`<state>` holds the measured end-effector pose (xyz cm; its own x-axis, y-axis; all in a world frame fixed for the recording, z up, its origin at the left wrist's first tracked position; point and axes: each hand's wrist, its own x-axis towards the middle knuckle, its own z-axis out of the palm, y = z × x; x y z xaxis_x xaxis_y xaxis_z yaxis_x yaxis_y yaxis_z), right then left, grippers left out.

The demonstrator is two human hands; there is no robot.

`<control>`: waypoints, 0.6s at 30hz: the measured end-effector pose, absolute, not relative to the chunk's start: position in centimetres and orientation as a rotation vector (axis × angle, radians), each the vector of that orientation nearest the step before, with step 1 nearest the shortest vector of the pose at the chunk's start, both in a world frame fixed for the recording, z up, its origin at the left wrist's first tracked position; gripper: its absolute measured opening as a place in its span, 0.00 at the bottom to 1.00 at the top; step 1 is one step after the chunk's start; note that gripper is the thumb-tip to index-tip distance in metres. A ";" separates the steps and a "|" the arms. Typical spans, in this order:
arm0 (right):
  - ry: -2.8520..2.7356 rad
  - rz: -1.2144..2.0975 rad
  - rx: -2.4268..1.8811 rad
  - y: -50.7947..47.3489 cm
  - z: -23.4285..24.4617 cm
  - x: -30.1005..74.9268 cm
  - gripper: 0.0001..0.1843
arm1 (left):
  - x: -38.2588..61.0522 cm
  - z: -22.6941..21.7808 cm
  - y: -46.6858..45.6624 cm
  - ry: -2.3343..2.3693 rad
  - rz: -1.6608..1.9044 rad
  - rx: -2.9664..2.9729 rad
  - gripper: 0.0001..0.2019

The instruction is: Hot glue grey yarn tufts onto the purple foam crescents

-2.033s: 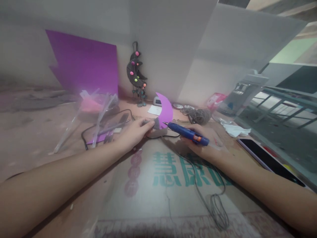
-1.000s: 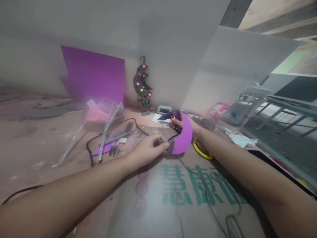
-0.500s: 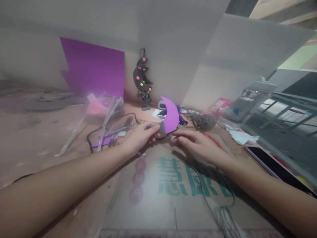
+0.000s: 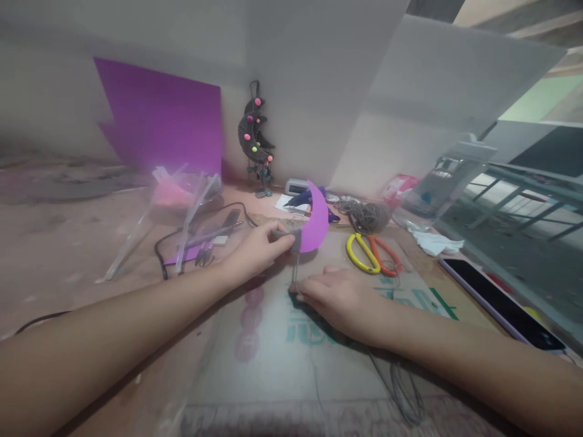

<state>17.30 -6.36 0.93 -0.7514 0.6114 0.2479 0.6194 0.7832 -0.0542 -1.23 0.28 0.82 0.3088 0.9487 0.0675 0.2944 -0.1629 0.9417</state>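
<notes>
My left hand (image 4: pixel 255 252) pinches the grey-wrapped lower tip of a purple crescent cut-out (image 4: pixel 316 220) and holds it upright over a cardboard sheet (image 4: pixel 273 358) with green print. My right hand (image 4: pixel 339 298) rests low on the cardboard, its fingertips closed on a thin grey string (image 4: pixel 294 273) that runs up to the crescent's wrapped tip. A blue glue gun (image 4: pixel 304 199) lies behind the crescent, near the wall.
Yellow and orange scissors (image 4: pixel 373 254) lie right of the crescent, a ball of grey twine (image 4: pixel 367 216) behind them. A phone (image 4: pixel 496 294) sits at the right edge. Glue sticks, a black cable (image 4: pixel 164 249) and a plastic bag lie left. A finished dark moon ornament (image 4: pixel 254 136) leans on the wall.
My right hand set the glue gun down at the back, came forward and down onto the cardboard, and now pinches the string. The left hand kept its hold on the crescent.
</notes>
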 end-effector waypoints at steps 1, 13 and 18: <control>-2.747 -0.155 -0.906 -6.4 0.8 17.3 0.14 | -1.2 0.7 0.3 1.154 0.882 1.658 0.08; -2.502 -0.425 -1.147 -5.3 6.4 20.3 0.11 | -1.2 -0.1 0.6 1.052 0.829 1.939 0.05; -2.368 -0.178 -1.419 -4.1 8.0 21.9 0.14 | -1.1 -0.4 0.8 0.926 0.808 1.950 0.05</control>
